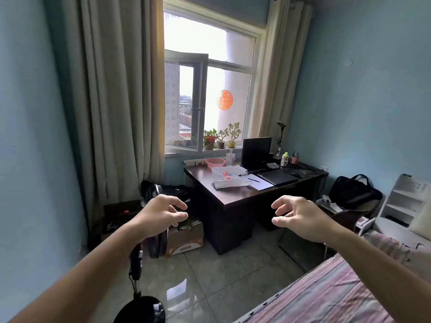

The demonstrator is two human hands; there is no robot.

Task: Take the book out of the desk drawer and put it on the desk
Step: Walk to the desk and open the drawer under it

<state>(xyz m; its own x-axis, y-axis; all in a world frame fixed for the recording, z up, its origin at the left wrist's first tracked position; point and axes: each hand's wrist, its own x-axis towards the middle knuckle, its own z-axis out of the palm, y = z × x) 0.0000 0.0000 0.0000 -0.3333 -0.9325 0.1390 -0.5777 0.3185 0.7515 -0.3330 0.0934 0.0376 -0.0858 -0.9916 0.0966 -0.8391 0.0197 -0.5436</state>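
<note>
A dark wooden desk (235,197) stands under the window, a few steps ahead of me. Its drawers are not visible from this side, and no book from a drawer is in sight. My left hand (161,214) and my right hand (299,217) are both raised in front of me, short of the desk's near end. Both hands hold nothing, with fingers spread and slightly curled. On the desktop lie a white notepad with a pen (258,181), a closed black laptop (278,177) and a clear plastic bag (227,177).
A monitor (256,151), pink basin (215,162) and desk lamp (281,141) stand at the desk's back. A black fan (154,220) and cardboard box (184,236) sit on the floor left of the desk. A chair with a black bag (354,192) and a striped bed (331,292) are at right.
</note>
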